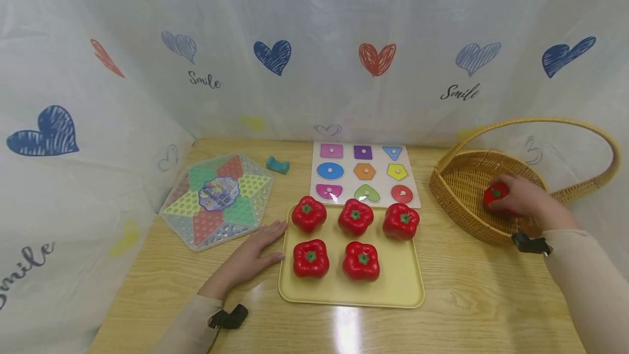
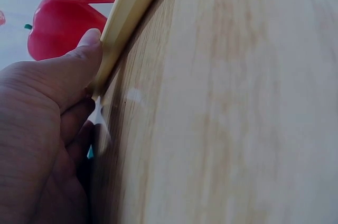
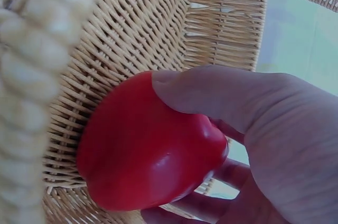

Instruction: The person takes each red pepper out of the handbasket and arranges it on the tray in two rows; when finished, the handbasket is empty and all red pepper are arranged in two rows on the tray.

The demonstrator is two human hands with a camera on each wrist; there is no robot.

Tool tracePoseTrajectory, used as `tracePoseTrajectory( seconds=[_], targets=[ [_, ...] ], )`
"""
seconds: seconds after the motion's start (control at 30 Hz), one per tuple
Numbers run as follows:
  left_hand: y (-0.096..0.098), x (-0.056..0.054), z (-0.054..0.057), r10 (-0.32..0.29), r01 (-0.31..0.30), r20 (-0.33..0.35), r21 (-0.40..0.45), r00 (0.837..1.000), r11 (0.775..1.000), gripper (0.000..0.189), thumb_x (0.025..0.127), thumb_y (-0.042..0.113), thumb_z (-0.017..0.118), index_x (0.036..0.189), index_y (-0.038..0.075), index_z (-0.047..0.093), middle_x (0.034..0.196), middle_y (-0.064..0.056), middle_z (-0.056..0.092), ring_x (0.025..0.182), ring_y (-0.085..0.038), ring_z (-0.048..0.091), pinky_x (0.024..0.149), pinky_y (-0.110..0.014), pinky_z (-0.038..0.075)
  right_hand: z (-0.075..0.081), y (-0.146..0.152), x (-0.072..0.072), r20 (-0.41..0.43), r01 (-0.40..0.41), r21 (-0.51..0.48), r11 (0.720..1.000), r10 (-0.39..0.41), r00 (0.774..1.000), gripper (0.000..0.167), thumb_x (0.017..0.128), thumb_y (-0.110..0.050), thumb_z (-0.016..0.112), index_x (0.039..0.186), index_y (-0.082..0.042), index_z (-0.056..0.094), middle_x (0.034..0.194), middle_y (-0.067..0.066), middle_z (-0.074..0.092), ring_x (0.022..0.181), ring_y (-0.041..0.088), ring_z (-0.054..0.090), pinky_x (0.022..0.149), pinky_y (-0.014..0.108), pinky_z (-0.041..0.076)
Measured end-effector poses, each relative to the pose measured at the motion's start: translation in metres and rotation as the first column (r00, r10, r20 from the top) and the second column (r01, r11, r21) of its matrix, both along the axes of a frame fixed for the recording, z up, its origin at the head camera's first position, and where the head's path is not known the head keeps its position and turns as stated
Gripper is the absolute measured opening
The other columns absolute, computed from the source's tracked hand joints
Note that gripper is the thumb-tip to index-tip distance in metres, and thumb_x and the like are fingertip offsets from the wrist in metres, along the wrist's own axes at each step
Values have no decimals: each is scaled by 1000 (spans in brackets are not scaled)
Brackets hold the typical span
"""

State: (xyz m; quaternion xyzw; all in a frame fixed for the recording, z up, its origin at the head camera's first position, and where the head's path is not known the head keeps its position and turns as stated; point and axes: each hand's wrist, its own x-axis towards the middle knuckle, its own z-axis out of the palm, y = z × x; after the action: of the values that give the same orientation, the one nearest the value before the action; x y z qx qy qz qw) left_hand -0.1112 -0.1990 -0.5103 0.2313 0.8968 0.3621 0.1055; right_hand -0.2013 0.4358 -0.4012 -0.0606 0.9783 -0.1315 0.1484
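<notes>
My right hand (image 1: 521,195) grips a red bell pepper (image 3: 153,145) inside the wicker basket (image 1: 462,209), thumb on one side and fingers round the other. Woven wicker shows close behind that pepper in the right wrist view. My left hand (image 1: 248,258) lies at the left edge of the yellow tray (image 1: 395,288), its fingers extended and relaxed. In the left wrist view the thumb (image 2: 87,49) touches the tray's rim. On the tray sit several red bell peppers with green stems, among them one at the front left (image 1: 311,260) and one at the back right (image 1: 401,223).
A shape puzzle board (image 1: 339,179) lies behind the tray. At the left is a star-patterned Chinese checkers board (image 1: 206,228), with a small teal block (image 1: 277,165) near it. The basket's tall handle (image 1: 540,120) arches over the right side. A printed curtain (image 1: 324,102) hangs behind the table.
</notes>
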Motion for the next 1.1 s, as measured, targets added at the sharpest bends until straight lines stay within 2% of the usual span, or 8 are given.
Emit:
tracePoseTrajectory(
  seconds=[0.17, 0.4, 0.63, 0.87, 1.0, 1.1],
  targets=[
    [0, 0, 0, -1, 1, -1, 6, 1000, 1000, 72, 96, 38, 69, 158, 16, 39, 163, -4, 35, 152, -31, 26, 125, -53, 19, 0, 2, 3, -8, 27, -21, 999, -27, 1000, 68, 87, -28, 79, 132, 13, 48, 129, 47, 39, 110, 62, 46, 86, 74, 47],
    [0, 0, 0, -2, 2, -2, 12, 1000, 1000, 72, 96, 38, 70, 158, 16, 39, 163, -4, 35, 152, -31, 27, 125, -53, 19, -2, 2, 6, -87, 34, -70, 997, -40, 995, 62, 92, -27, 75, 131, 13, 48, 121, 45, 51, 106, 59, 53, 85, 70, 49],
    [0, 0, 0, 1, -1, -8, 9, 1000, 1000, 72, 96, 38, 70, 158, 16, 39, 163, -5, 36, 152, -31, 27, 125, -54, 20, -1, -5, 15, -139, 45, -109, 993, -60, 989, 65, 97, -35, 70, 138, 10, 47, 131, 43, 47, 114, 61, 49, 91, 74, 44],
    [0, 0, 0, -3, 3, -8, 8, 1000, 1000, 72, 96, 38, 70, 158, 16, 40, 163, -4, 36, 152, -31, 27, 125, -52, 19, -3, -11, 23, -230, 49, -160, 986, -86, 969, 62, 97, -33, 71, 137, 9, 49, 129, 42, 49, 110, 60, 52, 84, 73, 48],
    [0, -1, 0, -2, 3, -11, 11, 1000, 1000, 72, 96, 37, 70, 158, 15, 40, 163, -4, 36, 152, -31, 27, 125, -52, 18, -2, -16, 29, -247, 54, -190, 980, -101, 964, 61, 97, -32, 72, 138, 8, 49, 130, 40, 49, 107, 58, 54, 80, 69, 52],
    [0, -1, -1, -3, 3, -13, 12, 1000, 1000, 72, 96, 36, 70, 158, 15, 40, 163, -4, 36, 152, -30, 27, 126, -51, 18, 1, -20, 33, -246, 56, -212, 976, -109, 963, 63, 96, -34, 72, 139, 6, 50, 130, 38, 49, 105, 56, 55, 74, 62, 55]
  ],
)
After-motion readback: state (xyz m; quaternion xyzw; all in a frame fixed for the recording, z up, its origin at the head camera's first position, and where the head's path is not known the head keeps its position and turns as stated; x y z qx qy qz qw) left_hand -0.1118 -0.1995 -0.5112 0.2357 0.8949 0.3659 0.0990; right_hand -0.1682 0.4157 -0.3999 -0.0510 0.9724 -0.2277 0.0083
